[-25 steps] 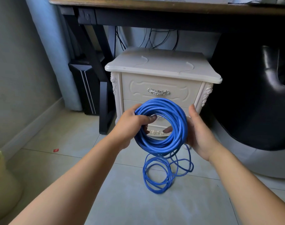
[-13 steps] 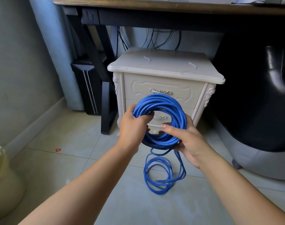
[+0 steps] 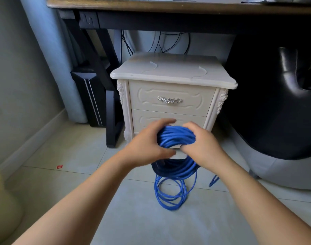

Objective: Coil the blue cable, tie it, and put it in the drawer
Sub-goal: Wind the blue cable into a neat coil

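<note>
A thick coil of blue cable (image 3: 176, 137) hangs in front of the white cabinet's lower drawer (image 3: 147, 119). My left hand (image 3: 146, 147) grips the coil's left side with curled fingers. My right hand (image 3: 202, 147) grips its right side, fingers wrapped over the strands. The coil is tilted nearly flat, its lower part in shadow beneath my hands. Several loose loops of the same cable (image 3: 170, 195) lie on the tiled floor below, and one strand trails off to the right. Both drawers are closed; the upper drawer (image 3: 170, 92) has a silver handle (image 3: 169, 100).
The white two-drawer cabinet (image 3: 172, 71) stands under a wooden desk (image 3: 169, 6). A black desk leg (image 3: 112, 121) and a black computer case (image 3: 91, 99) are at its left. A black and grey chair (image 3: 278, 121) fills the right. A yellowish bag (image 3: 2, 206) sits bottom left.
The coil has dropped lower and tipped from upright and face-on to nearly flat. My right hand moved from the coil's front onto its right side, and both hands closed in over it.
</note>
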{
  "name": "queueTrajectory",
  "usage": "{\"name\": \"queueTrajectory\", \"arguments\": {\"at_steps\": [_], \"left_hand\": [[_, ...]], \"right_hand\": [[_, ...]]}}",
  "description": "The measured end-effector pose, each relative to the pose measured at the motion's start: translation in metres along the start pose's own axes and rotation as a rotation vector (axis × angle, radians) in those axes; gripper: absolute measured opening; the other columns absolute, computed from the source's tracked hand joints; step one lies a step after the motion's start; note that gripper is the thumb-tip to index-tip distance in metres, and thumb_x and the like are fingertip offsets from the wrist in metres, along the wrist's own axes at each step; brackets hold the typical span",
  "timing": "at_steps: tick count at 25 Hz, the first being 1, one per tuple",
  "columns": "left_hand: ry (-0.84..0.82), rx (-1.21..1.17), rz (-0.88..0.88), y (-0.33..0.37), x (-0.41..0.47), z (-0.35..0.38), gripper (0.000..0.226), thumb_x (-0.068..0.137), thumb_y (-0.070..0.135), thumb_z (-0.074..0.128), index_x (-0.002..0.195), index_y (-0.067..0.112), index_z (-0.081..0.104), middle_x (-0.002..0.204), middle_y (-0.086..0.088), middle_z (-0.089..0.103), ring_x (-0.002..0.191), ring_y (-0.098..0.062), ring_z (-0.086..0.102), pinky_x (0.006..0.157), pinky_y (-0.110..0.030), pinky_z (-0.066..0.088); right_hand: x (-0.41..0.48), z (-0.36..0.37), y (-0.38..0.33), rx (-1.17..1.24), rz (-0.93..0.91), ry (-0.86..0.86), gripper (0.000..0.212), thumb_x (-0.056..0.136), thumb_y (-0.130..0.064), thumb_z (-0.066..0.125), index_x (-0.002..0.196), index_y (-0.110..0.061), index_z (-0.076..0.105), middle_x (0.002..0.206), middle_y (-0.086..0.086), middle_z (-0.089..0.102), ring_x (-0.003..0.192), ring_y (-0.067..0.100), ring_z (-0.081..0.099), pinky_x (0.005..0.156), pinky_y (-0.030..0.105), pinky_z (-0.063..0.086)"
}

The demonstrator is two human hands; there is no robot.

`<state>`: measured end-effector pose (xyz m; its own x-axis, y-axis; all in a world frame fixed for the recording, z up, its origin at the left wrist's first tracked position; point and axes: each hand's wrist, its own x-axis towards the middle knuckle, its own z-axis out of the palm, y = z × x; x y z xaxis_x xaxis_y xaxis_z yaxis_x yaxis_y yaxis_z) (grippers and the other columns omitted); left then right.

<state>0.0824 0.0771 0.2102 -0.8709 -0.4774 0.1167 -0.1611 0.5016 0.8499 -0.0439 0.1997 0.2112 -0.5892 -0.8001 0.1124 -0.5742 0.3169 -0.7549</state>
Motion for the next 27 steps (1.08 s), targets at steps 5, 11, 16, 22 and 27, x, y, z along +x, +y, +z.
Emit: {"name": "queueTrajectory", "arguments": {"at_steps": [5, 11, 16, 22, 27], "left_hand": [[0.07, 0.202, 0.024, 0.002, -0.003, 0.008, 0.041, 0.073, 0.012, 0.071, 0.11, 0.026, 0.06, 0.081, 0.012, 0.066, 0.071, 0.002, 0.06, 0.06, -0.011, 0.045], [0.238, 0.013, -0.055, 0.002, 0.003, 0.005, 0.031, 0.072, 0.004, 0.07, 0.099, 0.02, 0.064, 0.067, 0.01, 0.063, 0.053, 0.0, 0.053, 0.053, -0.013, 0.041], [0.454, -0.432, -0.219, -0.001, 0.007, -0.001, 0.032, 0.074, -0.003, 0.067, 0.096, 0.019, 0.067, 0.059, 0.007, 0.056, 0.056, -0.014, 0.051, 0.059, -0.029, 0.044], [0.454, -0.808, -0.323, 0.001, 0.004, 0.011, 0.019, 0.082, 0.0, 0.067, 0.096, 0.013, 0.063, 0.071, -0.002, 0.056, 0.066, -0.018, 0.054, 0.068, -0.032, 0.051], [0.191, -0.56, -0.341, -0.01, 0.006, -0.001, 0.032, 0.077, 0.022, 0.078, 0.105, 0.015, 0.063, 0.084, -0.001, 0.064, 0.081, -0.015, 0.062, 0.077, -0.032, 0.05]], "right_hand": [[-0.006, 0.005, -0.005, -0.105, -0.091, -0.015, 0.035, 0.074, -0.017, 0.066, 0.102, -0.035, 0.057, 0.092, -0.014, 0.062, 0.085, 0.011, 0.058, 0.074, 0.028, 0.048], [-0.002, 0.003, 0.004, 0.243, 0.12, -0.047, 0.057, 0.062, -0.039, 0.078, 0.112, -0.036, 0.052, 0.099, -0.012, 0.068, 0.091, 0.008, 0.066, 0.084, 0.031, 0.052], [-0.002, 0.007, 0.008, 0.772, 0.229, -0.16, 0.049, 0.074, -0.017, 0.078, 0.117, -0.023, 0.055, 0.095, 0.001, 0.072, 0.092, 0.025, 0.07, 0.079, 0.04, 0.057], [-0.001, 0.033, 0.005, 1.067, 0.325, -0.006, 0.035, 0.083, 0.002, 0.066, 0.114, -0.009, 0.054, 0.088, 0.015, 0.068, 0.088, 0.039, 0.07, 0.082, 0.056, 0.056], [0.008, 0.025, 0.008, 0.844, 0.285, 0.194, 0.03, 0.07, 0.004, 0.061, 0.092, -0.015, 0.056, 0.072, 0.005, 0.061, 0.065, 0.023, 0.068, 0.07, 0.043, 0.056]]}}
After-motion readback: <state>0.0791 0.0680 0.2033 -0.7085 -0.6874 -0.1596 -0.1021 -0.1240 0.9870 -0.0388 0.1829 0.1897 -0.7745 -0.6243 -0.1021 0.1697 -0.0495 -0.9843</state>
